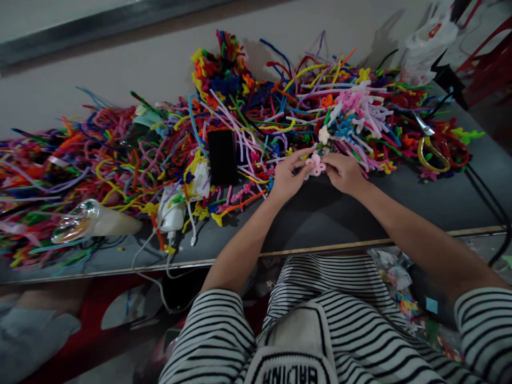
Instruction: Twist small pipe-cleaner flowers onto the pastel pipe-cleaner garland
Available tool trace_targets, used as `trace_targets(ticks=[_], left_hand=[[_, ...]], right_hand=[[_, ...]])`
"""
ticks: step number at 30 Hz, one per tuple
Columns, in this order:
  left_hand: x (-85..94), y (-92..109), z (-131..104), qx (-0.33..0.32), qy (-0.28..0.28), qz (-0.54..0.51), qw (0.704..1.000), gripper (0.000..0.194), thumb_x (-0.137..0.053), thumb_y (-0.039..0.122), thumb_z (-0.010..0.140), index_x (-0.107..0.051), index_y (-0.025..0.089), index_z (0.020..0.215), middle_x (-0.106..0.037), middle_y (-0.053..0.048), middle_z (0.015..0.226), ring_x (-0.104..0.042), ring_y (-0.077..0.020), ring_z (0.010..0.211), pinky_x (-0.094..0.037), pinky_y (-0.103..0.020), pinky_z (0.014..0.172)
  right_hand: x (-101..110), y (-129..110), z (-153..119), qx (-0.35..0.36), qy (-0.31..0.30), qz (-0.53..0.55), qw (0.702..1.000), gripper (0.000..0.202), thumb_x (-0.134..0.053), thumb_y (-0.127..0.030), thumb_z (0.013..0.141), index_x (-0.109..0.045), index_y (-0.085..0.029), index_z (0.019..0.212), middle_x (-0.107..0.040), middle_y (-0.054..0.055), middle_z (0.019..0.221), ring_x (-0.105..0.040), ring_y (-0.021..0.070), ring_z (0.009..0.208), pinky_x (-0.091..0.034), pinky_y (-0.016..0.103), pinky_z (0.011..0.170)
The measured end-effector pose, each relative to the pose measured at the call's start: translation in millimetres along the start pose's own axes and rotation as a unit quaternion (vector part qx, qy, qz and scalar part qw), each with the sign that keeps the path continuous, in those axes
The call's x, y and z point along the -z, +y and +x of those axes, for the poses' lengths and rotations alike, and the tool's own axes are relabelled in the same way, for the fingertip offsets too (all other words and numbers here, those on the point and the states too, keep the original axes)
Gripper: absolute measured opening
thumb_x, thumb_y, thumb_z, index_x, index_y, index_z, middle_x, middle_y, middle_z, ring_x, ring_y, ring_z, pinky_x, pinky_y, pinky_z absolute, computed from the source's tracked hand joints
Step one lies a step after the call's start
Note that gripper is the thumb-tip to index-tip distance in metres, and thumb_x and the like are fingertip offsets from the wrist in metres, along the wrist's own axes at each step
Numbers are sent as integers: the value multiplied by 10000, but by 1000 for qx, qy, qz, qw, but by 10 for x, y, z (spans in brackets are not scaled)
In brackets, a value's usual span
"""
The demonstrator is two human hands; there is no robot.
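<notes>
A pale pink pipe-cleaner flower (316, 165) with rounded loop petals is pinched between my two hands, just above the front part of the table. My left hand (291, 175) grips its left side with thumb and forefinger. On the other side, my right hand (341, 169) has its fingers closed at the flower's right edge. Right behind it sit a cream flower (324, 134) and some greenish fuzzy pieces, partly covered by my fingers. Pink and lilac pipe cleaners (366, 106) lie bunched beyond my right hand.
Tangled coloured pipe cleaners (120, 138) spread along the wall. A black phone (222, 158) lies left of my hands, near a white charger (172, 209) with cables. Yellow-handled scissors (430, 146) lie at right. A plastic-wrapped cone (116, 221) is at left. A plastic bag (426, 50) stands back right.
</notes>
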State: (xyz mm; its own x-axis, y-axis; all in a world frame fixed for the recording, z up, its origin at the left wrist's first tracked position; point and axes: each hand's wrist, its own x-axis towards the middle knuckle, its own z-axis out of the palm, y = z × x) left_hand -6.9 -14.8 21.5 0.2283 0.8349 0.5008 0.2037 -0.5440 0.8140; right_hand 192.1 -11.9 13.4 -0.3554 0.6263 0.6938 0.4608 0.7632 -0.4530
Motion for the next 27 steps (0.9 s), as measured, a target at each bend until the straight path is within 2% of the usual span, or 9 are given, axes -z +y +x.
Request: trace_targets(ticks=[3,8,13,16,19,21,24,27], left_hand=[[-6,-31,1,-1,7,5,1000,467,-695,537,880,-714,196,1199,-790,-79,1010,-753,-193,933,-596,-320,893],[-35,-91,-2,18,30,-44,998,438,-714,581,840,-760,193,1039,-792,-62,946,-750,-171,856,-599,-302,831],[-46,-99,7,63,30,-116,991,404,-752,570,809,-750,201,974,-772,-32,879,-711,-118,752,-578,-245,732],[-69,-113,3,79,43,-149,985,401,-759,574,803,-735,207,966,-752,-18,842,-685,-101,710,-557,-223,677],[-125,-126,-19,74,74,-147,984,386,-744,568,824,-716,212,971,-737,-12,833,-667,-97,707,-534,-216,646],[-172,-121,-43,66,91,-125,986,379,-713,566,854,-704,212,988,-734,-16,845,-663,-103,720,-527,-223,644],[-213,-90,-78,61,98,-67,991,398,-656,579,894,-692,214,1050,-744,-33,897,-669,-116,733,-531,-243,655],[-148,-54,-74,56,114,34,991,420,-498,576,986,-707,219,1058,-747,-31,858,-655,-115,672,-525,-253,652]], right_hand=[[13,8,-18,21,-13,-61,998,274,-472,-183,957,-725,-196,1062,-763,85,1010,-719,220,935,-526,320,767],[39,-2,-17,77,0,-105,991,253,-487,-179,953,-724,-183,1040,-760,74,939,-716,194,830,-484,282,671],[30,-40,-10,83,1,-105,991,234,-494,-217,966,-724,-182,988,-725,56,827,-667,164,733,-439,266,614],[-6,-91,-11,64,21,-49,997,233,-506,-260,975,-722,-184,928,-690,48,782,-622,149,693,-441,271,620],[-57,-176,-3,17,45,57,997,244,-558,-354,970,-725,-183,921,-649,29,730,-549,126,608,-443,275,602],[-92,-237,13,-44,60,103,992,286,-608,-445,948,-735,-192,904,-648,22,721,-534,123,597,-445,279,598],[-134,-282,46,-147,84,147,975,383,-643,-570,901,-744,-206,841,-678,29,755,-571,134,642,-453,284,608],[-147,-221,77,-222,72,217,948,438,-677,-627,847,-732,-197,785,-642,14,681,-549,122,588,-417,264,531]])
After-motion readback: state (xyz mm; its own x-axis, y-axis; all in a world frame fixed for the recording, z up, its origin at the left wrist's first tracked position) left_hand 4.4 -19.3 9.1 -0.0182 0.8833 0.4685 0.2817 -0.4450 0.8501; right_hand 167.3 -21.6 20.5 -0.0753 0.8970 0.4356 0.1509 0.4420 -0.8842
